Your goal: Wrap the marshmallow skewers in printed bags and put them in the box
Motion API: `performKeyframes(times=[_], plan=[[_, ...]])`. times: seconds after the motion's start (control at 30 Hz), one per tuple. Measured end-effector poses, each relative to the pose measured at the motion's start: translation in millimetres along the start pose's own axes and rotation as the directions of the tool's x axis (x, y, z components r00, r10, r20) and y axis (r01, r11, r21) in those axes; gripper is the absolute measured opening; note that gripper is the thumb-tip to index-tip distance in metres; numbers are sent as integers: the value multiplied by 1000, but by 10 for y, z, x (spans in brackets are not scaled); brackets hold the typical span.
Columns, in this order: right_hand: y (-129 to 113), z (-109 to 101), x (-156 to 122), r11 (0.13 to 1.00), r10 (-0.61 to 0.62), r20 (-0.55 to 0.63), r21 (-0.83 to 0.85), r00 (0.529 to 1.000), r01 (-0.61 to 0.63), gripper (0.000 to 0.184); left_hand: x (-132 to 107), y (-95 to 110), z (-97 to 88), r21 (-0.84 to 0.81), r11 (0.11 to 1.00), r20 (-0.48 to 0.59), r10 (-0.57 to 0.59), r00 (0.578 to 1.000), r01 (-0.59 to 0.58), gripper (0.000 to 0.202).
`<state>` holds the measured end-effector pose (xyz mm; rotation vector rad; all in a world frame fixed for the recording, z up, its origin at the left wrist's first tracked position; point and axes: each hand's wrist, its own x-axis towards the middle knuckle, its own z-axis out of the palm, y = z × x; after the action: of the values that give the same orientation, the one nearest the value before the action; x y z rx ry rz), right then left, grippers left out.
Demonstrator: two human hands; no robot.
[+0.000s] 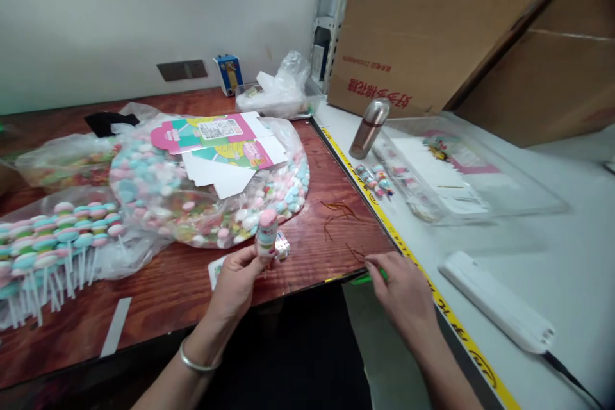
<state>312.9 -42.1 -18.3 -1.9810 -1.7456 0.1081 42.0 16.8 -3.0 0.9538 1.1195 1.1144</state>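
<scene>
My left hand [241, 272] holds a small marshmallow candy [266, 234] upright, its pink top showing above a clear printed wrapper. Just behind that candy a small printed packet [282, 246] lies on the wooden table [307, 272]. At the table's front edge my right hand [398, 285] has its fingers closed at the end of a thin brown tie [354, 252]. More loose brown ties [340, 208] are scattered a little farther back. A bright green object [362, 279] shows partly beneath my right fingers.
Marshmallow lollipops [62, 237] lie in plastic at the left. A large bag of pastel marshmallows [293, 182] carries printed card [221, 170]. On the white table stand a metal flask [369, 129], wrapped candies [379, 182], a clear tray [523, 205], a power strip [497, 301] and cardboard boxes [432, 25].
</scene>
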Motion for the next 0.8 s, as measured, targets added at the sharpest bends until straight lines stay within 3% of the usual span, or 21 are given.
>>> performKeyframes(times=[0.07,0.13,0.27,0.43,0.57,0.8], plan=[[234,-52,92,963,-43,86,-264,995,64,18,32,6,-41,65,997,-17,36,999,-35,23],[344,-94,181,927,-61,155,-356,986,114,18,36,23,-53,129,990,-22,62,998,-58,22],[386,-192,341,905,-116,244,-375,963,204,20,15,92,-46,246,967,-25,79,997,-70,19],[368,-233,486,875,-224,375,-328,900,355,15,35,113,-19,313,949,-13,46,999,-40,20],[271,-125,561,867,-263,378,-312,888,390,16,65,44,19,283,958,8,42,999,-43,20],[305,65,648,928,-255,254,-208,933,310,21,105,-77,18,213,976,35,41,999,-48,21]])
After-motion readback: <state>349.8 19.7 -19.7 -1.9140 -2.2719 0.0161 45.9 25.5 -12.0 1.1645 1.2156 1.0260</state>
